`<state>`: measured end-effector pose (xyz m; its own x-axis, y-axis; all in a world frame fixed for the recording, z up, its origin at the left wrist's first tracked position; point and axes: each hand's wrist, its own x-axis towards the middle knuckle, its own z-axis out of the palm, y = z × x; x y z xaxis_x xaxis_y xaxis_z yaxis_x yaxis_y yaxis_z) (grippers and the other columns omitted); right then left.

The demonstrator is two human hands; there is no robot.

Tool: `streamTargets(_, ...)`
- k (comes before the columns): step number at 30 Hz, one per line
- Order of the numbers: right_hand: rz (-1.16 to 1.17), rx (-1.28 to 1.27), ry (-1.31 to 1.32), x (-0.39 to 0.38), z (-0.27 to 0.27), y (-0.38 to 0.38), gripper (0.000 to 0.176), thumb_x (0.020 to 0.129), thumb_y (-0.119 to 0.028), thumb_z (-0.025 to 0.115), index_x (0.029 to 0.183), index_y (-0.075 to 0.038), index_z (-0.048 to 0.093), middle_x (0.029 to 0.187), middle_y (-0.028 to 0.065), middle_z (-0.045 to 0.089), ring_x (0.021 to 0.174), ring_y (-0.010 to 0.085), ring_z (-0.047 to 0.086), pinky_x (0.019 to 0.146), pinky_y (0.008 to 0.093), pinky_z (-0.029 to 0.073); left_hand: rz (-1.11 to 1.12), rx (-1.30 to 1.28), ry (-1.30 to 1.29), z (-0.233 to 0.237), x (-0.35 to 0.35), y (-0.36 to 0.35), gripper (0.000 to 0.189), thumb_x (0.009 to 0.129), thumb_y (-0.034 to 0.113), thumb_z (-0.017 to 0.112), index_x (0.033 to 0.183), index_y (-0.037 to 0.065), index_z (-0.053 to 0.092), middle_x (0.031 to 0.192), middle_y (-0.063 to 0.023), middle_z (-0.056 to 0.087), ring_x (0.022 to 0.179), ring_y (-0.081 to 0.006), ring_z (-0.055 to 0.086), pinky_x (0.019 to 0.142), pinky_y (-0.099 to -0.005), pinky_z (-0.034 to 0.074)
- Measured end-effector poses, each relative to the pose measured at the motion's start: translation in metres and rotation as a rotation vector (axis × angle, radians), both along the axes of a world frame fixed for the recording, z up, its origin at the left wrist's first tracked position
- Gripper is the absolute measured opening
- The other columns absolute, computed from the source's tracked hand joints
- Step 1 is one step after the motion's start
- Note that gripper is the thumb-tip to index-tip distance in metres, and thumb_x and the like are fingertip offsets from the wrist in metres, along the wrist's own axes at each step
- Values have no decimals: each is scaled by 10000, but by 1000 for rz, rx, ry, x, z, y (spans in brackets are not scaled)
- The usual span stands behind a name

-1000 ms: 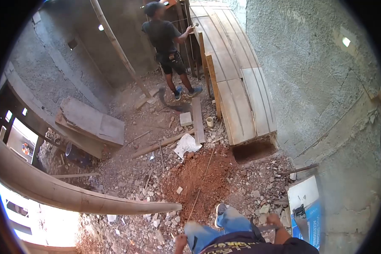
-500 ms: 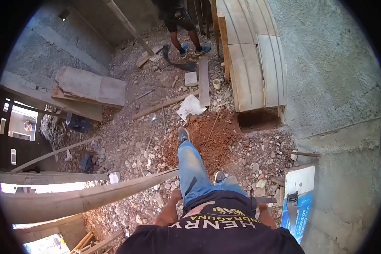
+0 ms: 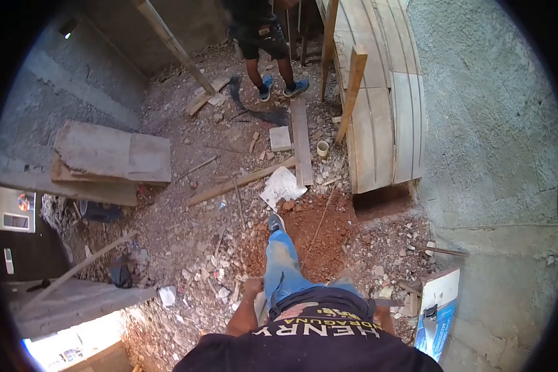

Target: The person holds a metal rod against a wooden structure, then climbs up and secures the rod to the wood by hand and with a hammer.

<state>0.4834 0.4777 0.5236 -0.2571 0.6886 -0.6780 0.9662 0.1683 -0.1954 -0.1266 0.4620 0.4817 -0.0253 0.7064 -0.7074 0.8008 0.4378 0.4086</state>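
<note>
My left hand point(image 3: 253, 285) hangs beside my left thigh, above the rubble. Its fingers are curled in, and I cannot tell what, if anything, is inside them. My right hand point(image 3: 384, 315) is low at my right hip, partly hidden by my shirt. A flat, dark grey bar-like tool point(image 3: 389, 302) sticks out to the right from it. My blue jeans point(image 3: 282, 263) are dusty, and one shoe point(image 3: 276, 222) is forward at the edge of a reddish soil heap point(image 3: 319, 239).
Another person point(image 3: 270, 56) stands at the far end. Stacked panels point(image 3: 375, 136) lean by the right wall, above a dug hole point(image 3: 381, 203). Planks point(image 3: 301, 142), a white block point(image 3: 279, 139) and a pale cup point(image 3: 322, 148) lie ahead. A blue-white board point(image 3: 437, 310) leans right; slabs point(image 3: 111, 152) sit left.
The view has shifted, so the ground ahead sits lower in it. The long beam on the left has left the view. My left hand stays near my thigh.
</note>
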Motion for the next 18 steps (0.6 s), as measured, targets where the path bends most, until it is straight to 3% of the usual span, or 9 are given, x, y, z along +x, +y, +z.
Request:
streamTargets(2,116,294,-5,-35,0,67,272,848,-331,690,772,-71,705,692,96,674,604,227,678,531,391,528,63,164,-85,-21,-48,17,187,919,175,601,966,48,730,886,-136,747,697,-244,713,618,-362,554)
streamTargets(4,-799,-35,361,-82,21,137,244,888,-307,668,876,-67,710,739,90,672,673,202,698,563,339,537,1170,-206,-581,-14,-77,48,110,901,91,613,920,36,706,798,-79,715,704,-190,714,569,-340,567)
streamTargets(5,-1242,-39,495,-110,38,175,238,909,-295,657,929,-65,713,762,87,671,708,190,708,580,314,541,1143,-171,-495,-3,-92,62,132,908,108,599,889,17,692,797,-106,712,731,-202,716,580,-359,561)
streamTargets(7,-1227,3,533,-179,100,229,246,919,-278,648,941,-40,708,767,81,672,694,181,706,584,311,543,796,-27,-289,3,-132,82,122,878,107,622,930,38,707,806,-129,720,746,-248,715,644,-408,569)
streamTargets(9,-1114,120,640,-204,105,269,268,939,-238,640,1000,15,708,783,87,691,652,170,700,569,300,540,141,230,99,-66,-186,80,152,825,139,670,947,71,730,825,-154,725,756,-317,709,711,-461,568)
streamTargets(10,-1119,168,682,-213,104,286,268,939,-238,640,1000,15,708,783,87,691,652,170,700,569,300,540,278,184,47,-63,-204,93,200,778,226,717,935,104,739,844,-160,721,770,-361,697,753,-501,555)
streamTargets(13,-1075,164,596,-228,94,322,297,929,-253,666,1057,11,708,819,111,722,655,172,705,616,302,544,757,175,-212,-48,-227,121,130,862,141,691,930,35,721,771,-146,688,665,-274,684,624,-429,563)
streamTargets(14,-1084,182,619,-238,97,338,297,929,-253,666,1057,11,708,819,111,722,655,172,705,616,302,544,1226,111,-465,-38,-221,131,121,895,119,671,911,7,716,741,-138,670,622,-245,670,565,-399,556)
streamTargets(18,-1100,389,654,-275,137,402,303,963,-249,643,1083,27,679,819,103,699,661,161,680,586,297,550,1251,-39,-477,-42,-228,150,158,924,108,631,885,-30,697,703,-133,651,594,-218,654,488,-365,512)
